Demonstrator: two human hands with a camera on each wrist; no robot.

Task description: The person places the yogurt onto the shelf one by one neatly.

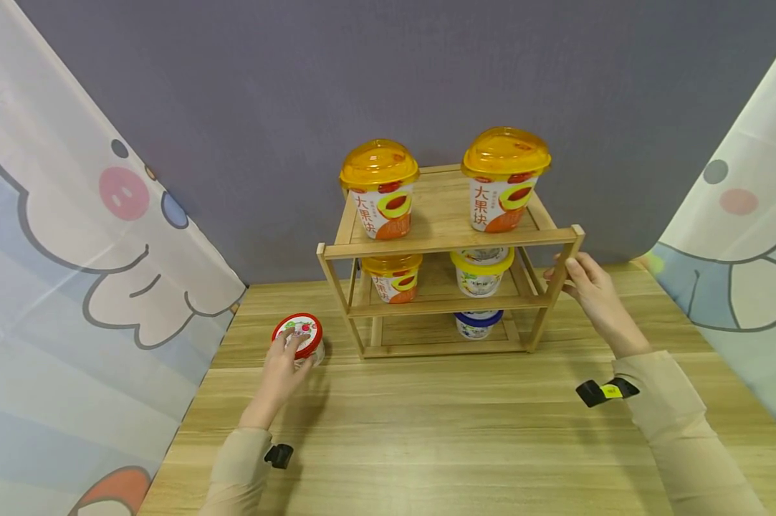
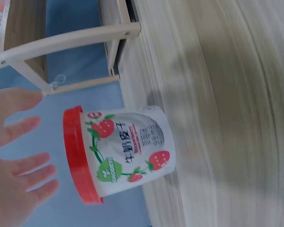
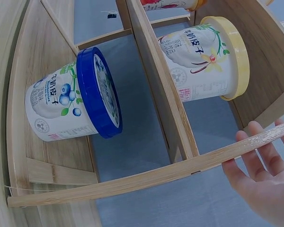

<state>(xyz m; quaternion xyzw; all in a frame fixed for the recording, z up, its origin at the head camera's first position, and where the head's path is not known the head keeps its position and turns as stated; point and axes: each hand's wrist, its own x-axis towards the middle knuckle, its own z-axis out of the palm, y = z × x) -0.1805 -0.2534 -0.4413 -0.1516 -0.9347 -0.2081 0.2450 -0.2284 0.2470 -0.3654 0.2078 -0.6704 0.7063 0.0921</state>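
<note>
A white yogurt tub (image 2: 132, 149) with a red lid and strawberry print stands upright on the table, left of the wooden shelf rack. Over its lid reaches my left hand (image 1: 284, 373), fingers spread; in the left wrist view a gap shows between fingertips and lid. My right hand (image 1: 590, 290) grips the rack's (image 1: 448, 247) front right post, fingers (image 3: 262, 158) around the wood. Two large cups with orange domed lids (image 1: 379, 190) (image 1: 505, 180) stand on the top tier. The middle tier bears another orange-lidded cup (image 1: 393, 279) and yellow-lidded tubs (image 1: 480, 276). Blue-lidded tubs (image 1: 476, 326) sit at the bottom right.
The wooden table (image 1: 426, 430) stretches in front of the rack. A grey wall (image 1: 284, 143) rises behind it. Cartoon-printed curtains hang on the left (image 1: 72, 251) and right (image 1: 742, 236).
</note>
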